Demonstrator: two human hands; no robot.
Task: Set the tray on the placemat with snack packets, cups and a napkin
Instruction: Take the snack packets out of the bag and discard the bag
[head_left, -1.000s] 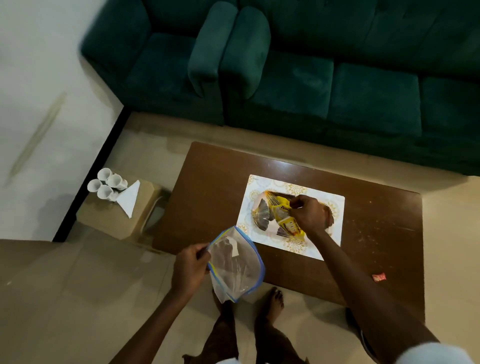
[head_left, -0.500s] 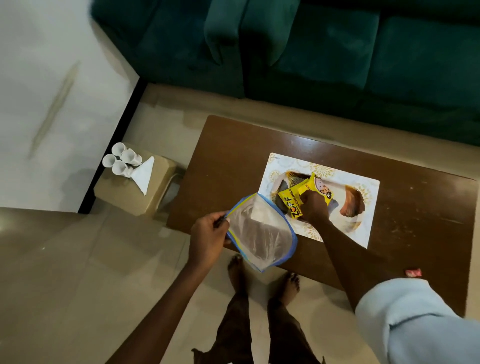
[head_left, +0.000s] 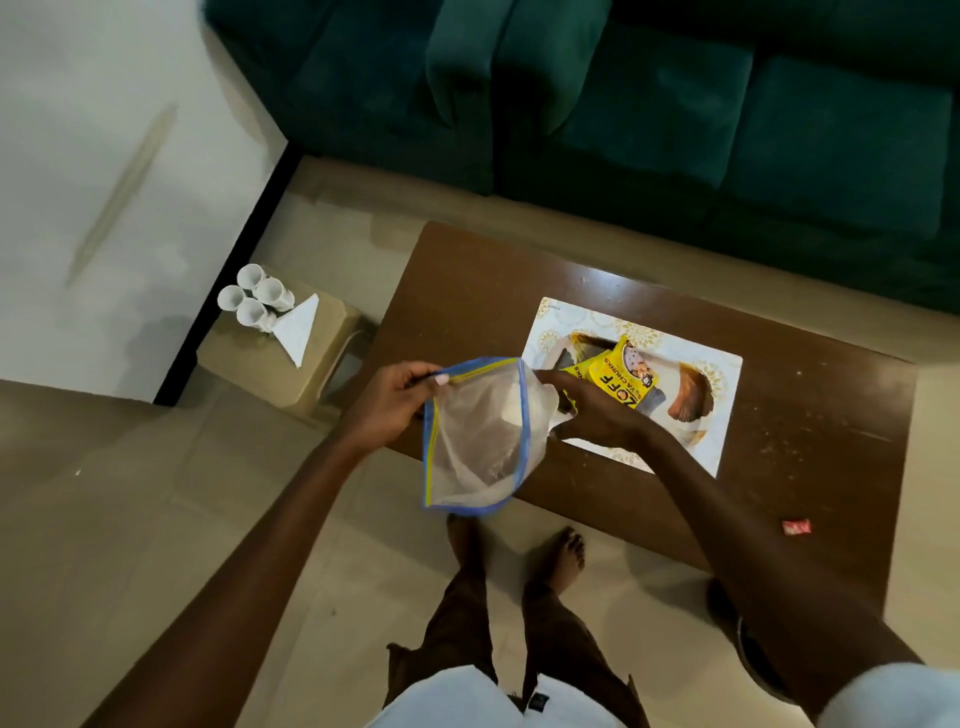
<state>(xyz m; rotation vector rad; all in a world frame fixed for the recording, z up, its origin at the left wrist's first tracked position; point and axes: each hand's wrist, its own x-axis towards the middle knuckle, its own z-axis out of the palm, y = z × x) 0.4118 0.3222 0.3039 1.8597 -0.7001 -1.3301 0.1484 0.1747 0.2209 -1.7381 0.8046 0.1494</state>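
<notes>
Midway along the brown wooden table (head_left: 467, 291), a white gold-patterned placemat (head_left: 722, 415) carried a white oval tray (head_left: 667, 371) holding yellow snack packets (head_left: 618, 379). The left hand (head_left: 389, 405) pinched the rim of a clear blue-edged zip bag (head_left: 478, 441) above the near edge; the right hand (head_left: 597, 415) lay on the packets, grip indeterminable. White paper cups (head_left: 254, 299) and a folded white napkin (head_left: 296, 327) stood on a beige stool (head_left: 270, 369) beyond the left edge.

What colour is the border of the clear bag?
Blue, with a yellow strip along it; the head view shows the clear bag best.
</notes>
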